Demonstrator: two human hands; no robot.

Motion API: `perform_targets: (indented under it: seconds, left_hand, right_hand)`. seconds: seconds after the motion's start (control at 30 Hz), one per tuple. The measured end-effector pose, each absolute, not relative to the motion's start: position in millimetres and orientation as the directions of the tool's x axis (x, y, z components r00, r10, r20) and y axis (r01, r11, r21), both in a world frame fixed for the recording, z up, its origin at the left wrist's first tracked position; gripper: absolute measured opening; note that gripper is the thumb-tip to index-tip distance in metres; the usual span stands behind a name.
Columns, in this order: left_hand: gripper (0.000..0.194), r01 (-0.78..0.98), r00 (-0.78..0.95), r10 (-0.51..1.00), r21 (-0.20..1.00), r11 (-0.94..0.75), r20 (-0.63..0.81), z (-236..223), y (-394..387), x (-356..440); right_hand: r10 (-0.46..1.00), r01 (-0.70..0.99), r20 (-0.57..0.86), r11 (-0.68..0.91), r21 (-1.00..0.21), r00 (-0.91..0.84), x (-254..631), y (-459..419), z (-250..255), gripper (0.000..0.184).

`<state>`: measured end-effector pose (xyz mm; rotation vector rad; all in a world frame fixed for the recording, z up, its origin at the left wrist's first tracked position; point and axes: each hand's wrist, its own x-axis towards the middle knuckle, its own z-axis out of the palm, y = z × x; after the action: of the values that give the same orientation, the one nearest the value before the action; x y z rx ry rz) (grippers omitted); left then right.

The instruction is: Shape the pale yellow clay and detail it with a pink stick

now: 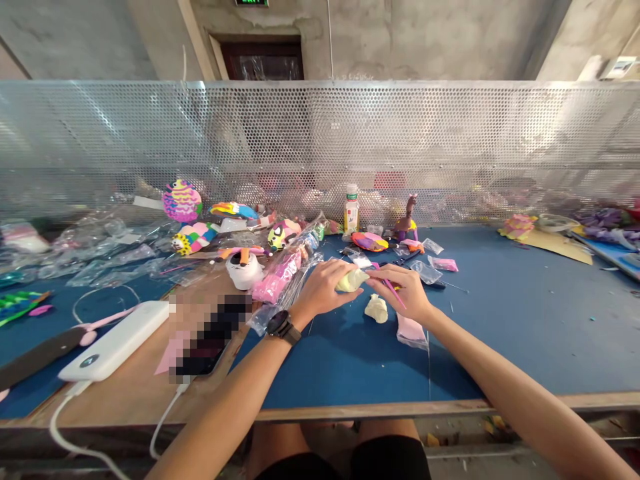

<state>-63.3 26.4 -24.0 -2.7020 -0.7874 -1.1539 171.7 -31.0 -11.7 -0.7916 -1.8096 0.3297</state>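
Observation:
A lump of pale yellow modelling clay [351, 281], tapering to the right, sits in my left hand [325, 287], fingers closed round it. My right hand [403, 287] has its fingertips at the narrow end of the lump. A thin pink modelling tool [394, 293] is held in that same hand, slanting down below the fingers. On the blue mat [330, 367] under the hands lies a second pale yellow clay piece [376, 309], apart from both. Beside it, below my right hand, is a clear packet of pale pink clay [412, 331].
Painted clay figures, a round pink one [182, 200] among them, stand at the back left near plastic wrappers. A glue bottle [351, 212] is upright by the perforated metal screen [300, 133]. A white power bank [117, 340] and a phone [213, 337] with cables lie left.

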Motion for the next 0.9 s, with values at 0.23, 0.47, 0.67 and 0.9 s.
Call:
perform_targets:
  seconds: [0.23, 0.47, 0.67, 0.9]
  left_hand:
    - [0.037, 0.456, 0.588, 0.418, 0.143, -0.878, 0.692, -19, 22, -62]
    - [0.039, 0.464, 0.590, 0.413, 0.128, -0.877, 0.694, -21, 25, -64]
    - [0.038, 0.510, 0.547, 0.441, 0.135, -0.850, 0.711, -24, 25, -62]
    - [0.037, 0.544, 0.501, 0.467, 0.155, -0.825, 0.729, -23, 20, -58]
  right_hand:
    - [0.956, -0.032, 0.256, 0.254, -0.967, -0.140, 158, -34, -9, 0.040]
    - [0.925, 0.027, 0.348, 0.356, -0.934, -0.152, 161, -36, -7, 0.045]
    - [0.594, 0.449, 0.790, 0.754, -0.479, -0.154, 162, -35, -19, 0.024]
    - [0.524, 0.539, 0.839, 0.753, -0.377, -0.146, 160, -37, -24, 0.029]
